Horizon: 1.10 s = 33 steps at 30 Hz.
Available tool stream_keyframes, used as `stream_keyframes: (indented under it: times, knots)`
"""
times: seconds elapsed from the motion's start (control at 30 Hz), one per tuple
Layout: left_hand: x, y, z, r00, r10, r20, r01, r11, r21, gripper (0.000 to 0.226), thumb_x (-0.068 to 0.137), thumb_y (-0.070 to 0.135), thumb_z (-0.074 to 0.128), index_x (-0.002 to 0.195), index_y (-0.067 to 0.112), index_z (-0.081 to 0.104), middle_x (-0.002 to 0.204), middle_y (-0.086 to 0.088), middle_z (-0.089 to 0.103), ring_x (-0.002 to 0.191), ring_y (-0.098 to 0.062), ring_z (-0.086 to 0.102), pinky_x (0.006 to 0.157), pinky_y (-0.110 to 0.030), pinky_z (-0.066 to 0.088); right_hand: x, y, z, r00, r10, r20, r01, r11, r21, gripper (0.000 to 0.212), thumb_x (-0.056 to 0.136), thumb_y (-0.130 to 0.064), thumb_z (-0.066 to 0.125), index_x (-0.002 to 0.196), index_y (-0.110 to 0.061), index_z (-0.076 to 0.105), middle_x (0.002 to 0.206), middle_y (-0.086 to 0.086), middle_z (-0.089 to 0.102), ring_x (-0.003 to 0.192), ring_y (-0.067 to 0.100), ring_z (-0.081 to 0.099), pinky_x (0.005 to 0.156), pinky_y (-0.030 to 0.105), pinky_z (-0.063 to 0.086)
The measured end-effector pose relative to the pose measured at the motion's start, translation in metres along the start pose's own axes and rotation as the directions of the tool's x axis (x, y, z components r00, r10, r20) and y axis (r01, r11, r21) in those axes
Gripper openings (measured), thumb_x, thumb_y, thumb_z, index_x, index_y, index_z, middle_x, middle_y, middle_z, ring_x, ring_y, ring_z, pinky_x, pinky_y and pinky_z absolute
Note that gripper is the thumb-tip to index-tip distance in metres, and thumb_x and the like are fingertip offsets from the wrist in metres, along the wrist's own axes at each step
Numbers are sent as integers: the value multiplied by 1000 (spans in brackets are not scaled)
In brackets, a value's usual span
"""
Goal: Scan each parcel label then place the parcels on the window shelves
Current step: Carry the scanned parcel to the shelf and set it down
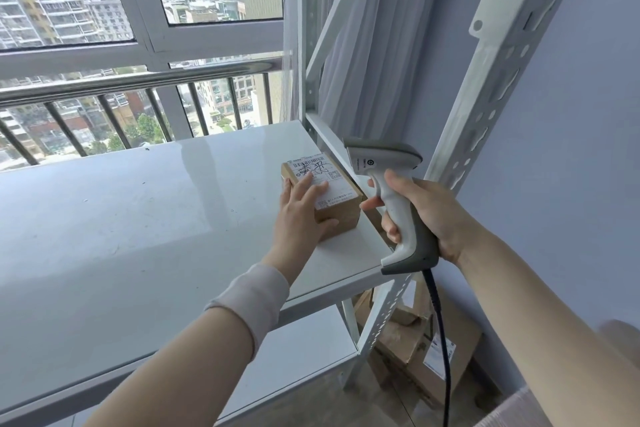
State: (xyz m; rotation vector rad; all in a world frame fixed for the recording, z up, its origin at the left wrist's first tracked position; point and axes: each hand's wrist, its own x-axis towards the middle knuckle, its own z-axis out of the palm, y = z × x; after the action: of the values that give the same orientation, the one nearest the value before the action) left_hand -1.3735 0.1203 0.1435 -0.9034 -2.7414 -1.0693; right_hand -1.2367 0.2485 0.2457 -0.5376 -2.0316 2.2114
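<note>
A small brown cardboard parcel [341, 208] with a white label [320, 173] on top stands on the white window shelf [138, 218], near its right end. My left hand [299, 211] lies over the parcel's left side, fingers straight across the label and thumb against its front face. My right hand [422, 210] grips the handle of a white and grey barcode scanner [391, 180] just right of the parcel. The scanner's head is above the shelf's right edge, and its black cable hangs down.
The white metal rack's perforated upright [491, 107] rises right of the scanner, against a blue wall. A lower shelf [301, 354] sits beneath. Cardboard boxes [415, 354] lie on the floor beside the rack. Behind the shelf are a window and a steel railing [138, 80].
</note>
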Motion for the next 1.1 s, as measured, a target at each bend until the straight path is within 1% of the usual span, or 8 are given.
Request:
stream_keyframes:
  times: [0.07,0.13,0.33,0.47,0.63,0.73,0.93,1.1]
  knots:
    - [8,-3,-1,1000,-11,6,11,1000,5,65,78,25,74,136,21,47,155,0,27,145,-33,10,113,-43,23,1,1,1,1000,-2,-2,2,1000,-5,42,93,-40,51,69,-15,75,105,49,49,45,22,46,46,27,42]
    - [15,-6,-2,1000,-22,19,22,1000,10,65,79,25,74,137,22,45,155,1,26,145,-32,10,113,-42,22,4,2,1,1000,6,-14,-6,1000,-1,41,93,-39,52,77,-8,73,106,47,51,46,22,46,46,28,42]
    - [34,-14,-3,1000,-26,14,26,1000,4,64,77,21,75,135,19,48,155,3,27,144,-32,14,111,-40,26,10,5,0,1000,12,-18,-12,1000,0,37,96,-32,48,102,2,58,79,11,72,41,15,49,41,23,42]
    - [40,-16,-2,1000,-27,10,27,1000,0,63,78,20,74,135,18,48,156,1,25,144,-32,15,111,-40,24,11,5,1,1000,21,-9,-21,1000,2,37,96,-33,48,102,3,58,76,9,71,40,15,48,41,24,42]
    - [41,-17,1,999,-33,15,32,999,32,63,80,22,72,136,21,45,158,2,18,145,-33,12,113,-42,22,12,4,3,999,39,6,-38,999,-16,43,98,-33,44,108,8,56,52,-1,64,36,13,46,41,22,40]
    - [40,-16,2,999,-43,14,42,997,72,67,81,26,71,140,25,39,159,4,12,146,-33,9,115,-50,19,12,4,4,999,39,2,-39,999,-3,44,97,-33,45,110,8,56,55,0,66,37,13,47,40,23,41]
    - [27,-14,-8,998,-63,12,63,996,61,97,81,33,71,149,38,2,160,7,-7,147,-32,2,112,-60,12,10,6,3,1000,27,-8,-27,1000,13,40,96,-34,48,107,4,58,71,6,71,42,14,50,41,23,43]
    - [-6,-16,-22,980,-120,-157,95,983,-156,94,78,39,72,151,25,14,160,5,4,147,-28,11,115,-55,18,0,9,12,1000,-8,-1,8,1000,30,35,94,-35,51,99,-3,63,84,16,70,46,18,50,42,24,43]
